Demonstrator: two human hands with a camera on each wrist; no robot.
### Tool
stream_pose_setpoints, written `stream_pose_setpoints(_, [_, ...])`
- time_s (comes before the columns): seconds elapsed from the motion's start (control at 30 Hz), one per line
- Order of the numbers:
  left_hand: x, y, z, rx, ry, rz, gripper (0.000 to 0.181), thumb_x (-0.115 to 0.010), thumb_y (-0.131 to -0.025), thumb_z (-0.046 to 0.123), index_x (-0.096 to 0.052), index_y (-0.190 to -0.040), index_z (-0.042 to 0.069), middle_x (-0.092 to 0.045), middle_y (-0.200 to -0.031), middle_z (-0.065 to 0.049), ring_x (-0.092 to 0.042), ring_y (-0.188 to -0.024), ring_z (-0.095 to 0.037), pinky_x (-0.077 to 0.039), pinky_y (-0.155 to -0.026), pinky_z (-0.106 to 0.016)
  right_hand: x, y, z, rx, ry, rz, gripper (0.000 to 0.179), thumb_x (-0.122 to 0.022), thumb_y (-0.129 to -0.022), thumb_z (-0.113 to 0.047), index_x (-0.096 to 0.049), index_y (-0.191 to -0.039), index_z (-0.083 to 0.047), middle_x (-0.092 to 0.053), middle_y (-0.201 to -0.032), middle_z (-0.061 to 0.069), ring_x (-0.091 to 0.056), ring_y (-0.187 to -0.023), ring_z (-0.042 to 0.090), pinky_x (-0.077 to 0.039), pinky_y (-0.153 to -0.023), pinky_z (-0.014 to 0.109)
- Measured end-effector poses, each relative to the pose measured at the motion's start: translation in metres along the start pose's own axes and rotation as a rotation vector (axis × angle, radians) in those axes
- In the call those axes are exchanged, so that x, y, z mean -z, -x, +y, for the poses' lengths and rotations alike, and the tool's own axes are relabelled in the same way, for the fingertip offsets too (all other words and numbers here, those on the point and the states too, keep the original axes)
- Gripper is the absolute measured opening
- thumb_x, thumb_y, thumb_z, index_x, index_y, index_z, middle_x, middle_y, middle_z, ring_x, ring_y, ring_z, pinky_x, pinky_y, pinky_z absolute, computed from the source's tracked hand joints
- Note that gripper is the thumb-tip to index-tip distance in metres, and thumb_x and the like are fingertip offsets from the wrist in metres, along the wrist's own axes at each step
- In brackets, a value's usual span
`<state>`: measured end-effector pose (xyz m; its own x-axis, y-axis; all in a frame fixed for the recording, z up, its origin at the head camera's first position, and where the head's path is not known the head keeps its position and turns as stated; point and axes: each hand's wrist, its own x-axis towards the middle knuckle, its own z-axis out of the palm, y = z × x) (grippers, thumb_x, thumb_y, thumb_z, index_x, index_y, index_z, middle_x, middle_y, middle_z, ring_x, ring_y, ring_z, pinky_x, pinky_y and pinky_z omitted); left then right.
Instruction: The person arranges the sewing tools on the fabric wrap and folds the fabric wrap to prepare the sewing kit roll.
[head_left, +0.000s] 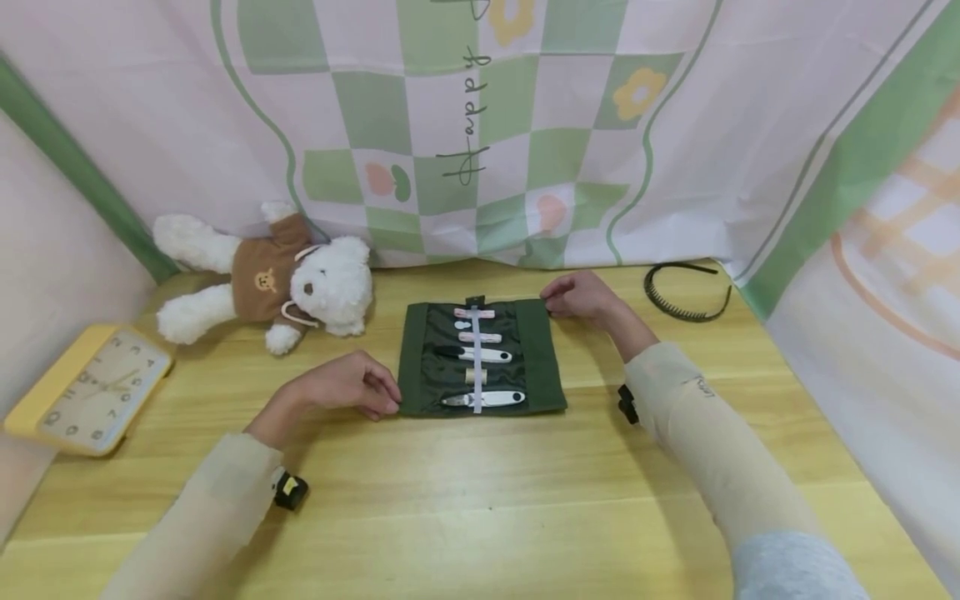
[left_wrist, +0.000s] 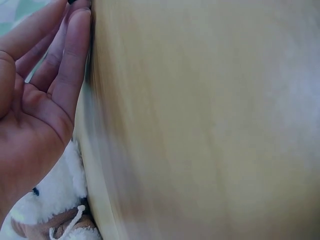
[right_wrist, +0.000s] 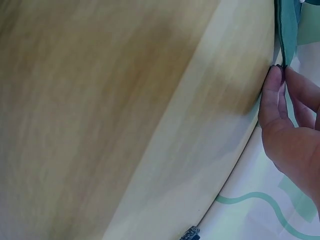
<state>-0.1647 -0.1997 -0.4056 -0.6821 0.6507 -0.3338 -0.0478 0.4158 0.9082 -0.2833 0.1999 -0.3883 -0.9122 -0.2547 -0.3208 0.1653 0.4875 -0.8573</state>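
A dark green fabric roll-up pouch point(head_left: 543, 358) lies unfolded on the table. Down its middle runs a pale elastic strap point(head_left: 476, 358) over several small tools. Among them are a white-handled tool with a metal tip point(head_left: 498, 399), a white-and-black one point(head_left: 491, 356) above it, and small pink pieces point(head_left: 480, 337). At the pouch's near left corner, my left hand point(head_left: 347, 385) pinches the edge between thumb and fingers. My right hand point(head_left: 583, 296) pinches the far right corner; in the right wrist view the green fabric point(right_wrist: 287, 32) sits between thumb and fingertips.
A white plush dog point(head_left: 333, 287) in a brown top lies at the back left, with a yellow clock point(head_left: 97, 387) in front of it. At the back right is a black headband point(head_left: 675, 312). A green-and-white checked cloth point(head_left: 450, 125) hangs behind the wooden table point(head_left: 487, 508).
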Motion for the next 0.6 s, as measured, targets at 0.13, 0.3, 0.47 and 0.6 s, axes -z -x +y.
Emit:
stream_pose_setpoints(0.13, [0.0,0.001,0.003,-0.01,-0.027,0.02,0.015,-0.073,-0.092,0.004,-0.073,-0.102,-0.008,-0.074,-0.089,-0.012,-0.071,-0.079,-0.019,-0.06,-0.072,-0.034,0.001,-0.001,0.001,0.002,-0.02,0.002,0.029,-0.06,-0.098,0.007,-0.059,-0.125,0.015,-0.063,-0.118,0.023,-0.067,-0.091,0.014,-0.055,-0.093,0.035])
stream_pose_setpoints(0.3, [0.002,0.003,0.005,-0.019,-0.049,0.044,0.018,-0.074,-0.093,0.007,-0.073,-0.105,-0.006,-0.074,-0.091,-0.009,-0.07,-0.083,-0.021,-0.059,-0.073,-0.033,0.005,0.004,0.002,0.034,-0.054,-0.007,0.03,-0.059,-0.099,0.007,-0.057,-0.127,0.017,-0.061,-0.118,0.025,-0.068,-0.096,0.019,-0.055,-0.094,0.036])
stream_pose_setpoints(0.47, [0.004,0.004,0.005,-0.068,-0.069,0.1,0.019,-0.073,-0.093,0.008,-0.072,-0.107,-0.006,-0.073,-0.09,-0.01,-0.069,-0.081,-0.023,-0.059,-0.07,-0.034,0.009,0.013,0.003,0.098,0.008,-0.031,0.029,-0.062,-0.099,0.001,-0.06,-0.125,0.014,-0.064,-0.115,0.024,-0.067,-0.1,0.025,-0.056,-0.091,0.036])
stream_pose_setpoints(0.6, [0.004,0.003,0.005,-0.115,-0.102,0.171,0.02,-0.074,-0.093,0.01,-0.073,-0.108,-0.004,-0.073,-0.093,-0.009,-0.068,-0.086,-0.023,-0.056,-0.073,-0.031,0.009,0.02,0.005,0.15,0.09,-0.059,0.029,-0.067,-0.098,-0.009,-0.066,-0.122,0.007,-0.067,-0.113,0.019,-0.066,-0.098,0.026,-0.056,-0.085,0.034])
